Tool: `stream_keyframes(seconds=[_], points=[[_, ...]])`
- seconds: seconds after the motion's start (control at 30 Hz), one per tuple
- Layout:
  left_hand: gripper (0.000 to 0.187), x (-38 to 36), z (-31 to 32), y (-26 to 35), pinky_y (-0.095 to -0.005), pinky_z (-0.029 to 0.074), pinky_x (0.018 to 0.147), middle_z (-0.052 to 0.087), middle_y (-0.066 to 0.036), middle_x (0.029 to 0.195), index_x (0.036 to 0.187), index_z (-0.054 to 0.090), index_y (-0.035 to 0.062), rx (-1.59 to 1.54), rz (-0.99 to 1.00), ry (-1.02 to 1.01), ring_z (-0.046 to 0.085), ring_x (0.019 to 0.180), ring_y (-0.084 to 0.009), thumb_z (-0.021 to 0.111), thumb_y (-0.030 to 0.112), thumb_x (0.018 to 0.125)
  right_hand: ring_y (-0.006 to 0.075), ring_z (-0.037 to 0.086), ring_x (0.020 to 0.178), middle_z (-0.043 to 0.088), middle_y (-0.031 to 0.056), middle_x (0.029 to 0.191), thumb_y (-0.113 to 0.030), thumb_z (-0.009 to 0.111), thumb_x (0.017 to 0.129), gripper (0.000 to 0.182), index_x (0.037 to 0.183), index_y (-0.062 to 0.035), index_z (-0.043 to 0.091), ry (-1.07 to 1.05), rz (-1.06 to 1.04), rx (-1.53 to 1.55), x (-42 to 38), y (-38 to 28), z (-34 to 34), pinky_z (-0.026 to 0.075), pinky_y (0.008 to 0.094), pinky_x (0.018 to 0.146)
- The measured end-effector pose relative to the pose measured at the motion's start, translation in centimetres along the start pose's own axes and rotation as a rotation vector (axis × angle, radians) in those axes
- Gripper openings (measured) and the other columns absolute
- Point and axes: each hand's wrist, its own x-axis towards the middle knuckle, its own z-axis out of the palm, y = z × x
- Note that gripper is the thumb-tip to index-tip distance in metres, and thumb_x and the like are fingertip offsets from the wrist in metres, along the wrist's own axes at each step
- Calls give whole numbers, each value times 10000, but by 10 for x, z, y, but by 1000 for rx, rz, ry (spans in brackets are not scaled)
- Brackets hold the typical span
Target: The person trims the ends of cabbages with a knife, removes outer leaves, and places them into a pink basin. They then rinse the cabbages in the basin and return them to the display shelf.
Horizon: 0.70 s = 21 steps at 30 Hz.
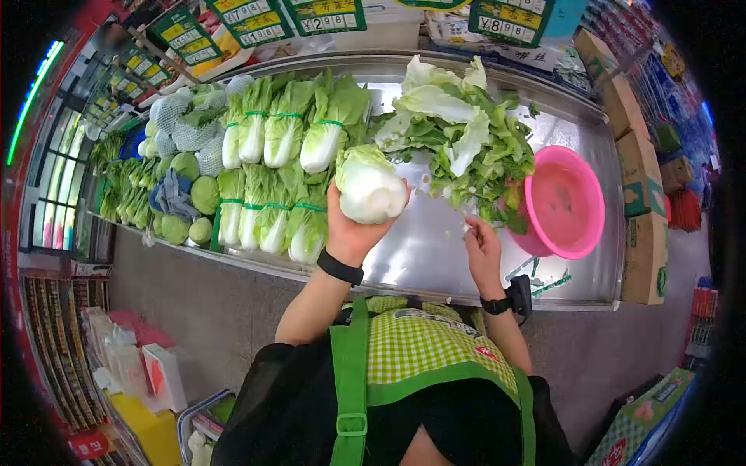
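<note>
My left hand (351, 235) is wrapped round a napa cabbage (371, 186), its pale cut base turned towards me, above the metal counter (404, 264). The fingers of my right hand (483, 250) are bent together just in front of a heap of loose cabbage leaves (466, 132). A small whitish bit shows at its fingertips, too small to name. To the left of the held cabbage, bundles of small cabbages (307, 225) with green bands lie in two rows.
A pink basin (567, 202) of cloudy water stands at the right. Green-and-white strips (552, 285) lie near the front edge. Round cabbages (186, 167) and net-wrapped produce (194, 133) are farther left. Cardboard boxes (645, 256) line the right side; price signs (326, 15) hang behind.
</note>
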Motion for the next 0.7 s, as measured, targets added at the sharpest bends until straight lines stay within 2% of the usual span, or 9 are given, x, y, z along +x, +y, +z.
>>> stream_keyframes(seconds=[0.17, 0.23, 0.3, 0.37, 0.43, 0.47, 0.5, 0.57, 0.7], points=[[517, 8, -12, 6, -464, 372, 966, 481, -126, 1216, 1237, 430, 123, 264, 54, -225, 479, 1104, -302, 451, 444, 834, 16, 376, 569, 457, -68, 665, -51, 521, 845, 179, 1005, -9, 589, -24, -12, 41, -6, -21, 2, 303, 174, 501], [477, 4, -16, 5, -439, 401, 944, 478, -120, 1226, 1238, 417, 100, 566, 297, -174, 496, 1099, -261, 482, 361, 844, 10, 379, 579, 469, -70, 675, -59, 532, 843, 161, 983, -6, 591, -51, 45, 49, -8, -15, 3, 300, 171, 502], [622, 0, -27, 8, -403, 406, 944, 486, -131, 1169, 1275, 283, 23, 786, 479, -190, 505, 1072, -259, 621, 163, 771, 16, 385, 581, 468, -60, 661, -66, 539, 841, 153, 971, -6, 594, -54, 61, 93, -10, -11, 9, 310, 183, 500], [802, -5, -35, 11, -384, 382, 951, 449, -144, 1167, 1287, 232, 12, 1094, 600, -128, 474, 1086, -257, 725, 131, 666, 22, 391, 583, 466, -49, 646, -72, 546, 839, 146, 959, -6, 596, -59, 89, 131, -12, 4, 12, 321, 196, 499], [865, -7, -48, 16, -380, 372, 949, 424, -151, 1181, 1287, 234, 8, 1380, 758, -153, 455, 1099, -256, 764, 146, 618, 25, 407, 617, 459, -45, 668, -64, 542, 827, 159, 961, 5, 594, -101, 67, -144, -8, 49, 13, 330, 189, 526], [928, -8, -51, 18, -376, 363, 948, 399, -158, 1195, 1286, 235, 3, 1669, 920, -180, 436, 1112, -255, 803, 161, 569, 118, 496, 572, 524, 31, 644, -118, 541, 829, 145, 904, -6, 595, -152, 76, -383, -7, 80, 8, 387, 256, 524], [928, -11, -52, 18, -376, 363, 948, 399, -158, 1195, 1286, 235, 3, 1667, 917, -186, 436, 1112, -255, 803, 161, 569, 118, 496, 572, 524, 31, 644, -118, 541, 829, 145, 904, -6, 595, -146, 76, -386, -8, 105, 4, 387, 256, 524], [981, -17, -53, 16, -373, 351, 947, 370, -161, 1218, 1282, 242, -8, 1974, 1135, -189, 406, 1136, -264, 830, 223, 532, 299, 562, 637, 572, 153, 696, -168, 537, 800, 164, 819, -13, 586, -243, 53, -744, -15, 144, -4, 429, 378, 578], [980, -20, -57, 19, -366, 352, 944, 376, -175, 1223, 1279, 254, -23, 2023, 1186, -230, 420, 1122, -280, 831, 232, 529, 409, 529, 749, 571, 210, 769, -194, 523, 767, 189, 762, -11, 569, -284, 183, -856, -34, 176, -23, 412, 477, 654]])
